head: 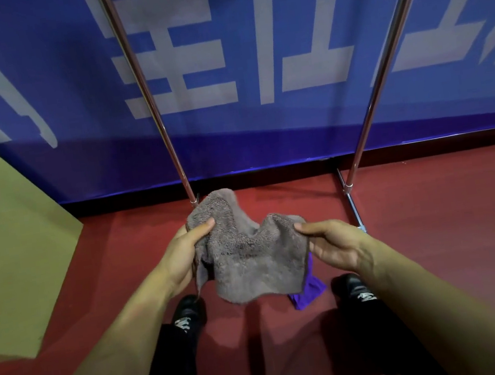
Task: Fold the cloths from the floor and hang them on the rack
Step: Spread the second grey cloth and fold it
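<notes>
A fluffy grey-brown cloth (255, 258) hangs in the air between my hands, sagging in the middle. My left hand (182, 255) pinches its upper left corner and my right hand (335, 242) pinches its upper right corner. On the red floor below it lies a purple cloth (309, 292), mostly hidden by the grey one. The metal rack stands just ahead: its left pole (145, 93) and right pole (387, 62) rise out of the top of the view, so its hanging bar is not visible.
A blue banner with white lettering (252, 45) forms the wall behind the rack. A tan board (12, 249) leans at the left. The rack's foot bar (352, 205) runs along the floor at right. My two black shoes (189, 314) stand beneath the cloth.
</notes>
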Demonstrator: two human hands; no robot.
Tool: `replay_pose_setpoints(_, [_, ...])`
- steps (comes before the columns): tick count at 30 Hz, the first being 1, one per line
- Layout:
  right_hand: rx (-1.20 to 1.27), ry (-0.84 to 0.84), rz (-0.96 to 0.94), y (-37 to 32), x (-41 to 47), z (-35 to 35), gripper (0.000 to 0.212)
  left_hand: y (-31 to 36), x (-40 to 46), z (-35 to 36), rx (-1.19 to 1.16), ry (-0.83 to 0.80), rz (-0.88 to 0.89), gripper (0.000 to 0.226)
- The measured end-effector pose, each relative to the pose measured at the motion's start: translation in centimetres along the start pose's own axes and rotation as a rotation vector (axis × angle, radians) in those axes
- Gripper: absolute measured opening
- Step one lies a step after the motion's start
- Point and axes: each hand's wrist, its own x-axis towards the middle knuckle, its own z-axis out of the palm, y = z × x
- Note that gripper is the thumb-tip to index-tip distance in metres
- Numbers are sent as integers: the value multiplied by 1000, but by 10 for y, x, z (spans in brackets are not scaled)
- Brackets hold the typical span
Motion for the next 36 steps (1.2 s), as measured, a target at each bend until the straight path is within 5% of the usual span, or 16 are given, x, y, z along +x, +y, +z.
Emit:
replay_pose_setpoints(7, [-130,56,44,9,4,-3,41,-5,4,1,-52,113,24,36])
replay_pose_setpoints(11, [-274,144,-18,18,4,1,13,-3,3,2,8,127,41,33])
replay_pose_setpoints(17, [-354,268,-219,12,4,7,23,-5,5,-16,294,229,60,37])
replay_pose_setpoints(21, [-327,140,-200,-6,-6,8,23,-7,9,-24,340,301,85,39])
replay_pose_setpoints(28, [-624,276,-415,-16,-13,2,22,-5,9,-24,389,567,177,42])
replay_pose_setpoints(31, [-674,372,-480,-21,-14,3,17,-5,11,-28,325,519,158,63])
replay_pose_setpoints(36, [-655,522,-609,-28,-13,-4,42,-6,13,-21,126,362,125,16])
